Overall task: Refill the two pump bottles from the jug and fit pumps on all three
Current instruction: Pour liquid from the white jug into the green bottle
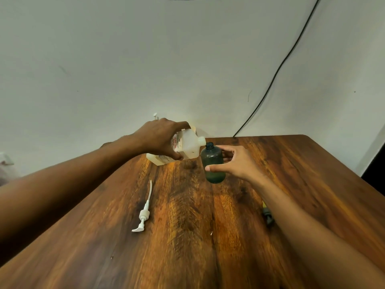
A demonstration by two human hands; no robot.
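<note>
From my remote seat the first thing I check is the white translucent plastic jug [188, 148]: its paper label [176, 146] carries red and dark print, but it is too blurred for me to read a word or a brand. The jug is tipped over to the right above the far end of a dark brown wooden table [208, 236] with strong grain. Behind it is a plain pale wall [125, 59], and a thin black cable [277, 71] runs down the wall from the upper right to the table's far edge. My left hand [160, 138] grips the jug from above, fingers curled over its top and thumb at its near side. The jug's short spout [201, 140] sits just beside the open neck of a dark green round-shouldered plastic bottle [214, 163], which stands upright to the right of the jug. My right hand [235, 163] holds that bottle, thumb across its near face and fingers curved round the far side. A white plastic pump [143, 214] with a long dip tube lies loose on the wood, nearer and to the left. A dark pump [267, 215] lies at the right, half hidden by my right forearm. A small white nozzle tip [155, 116] shows just beyond the left hand.
</note>
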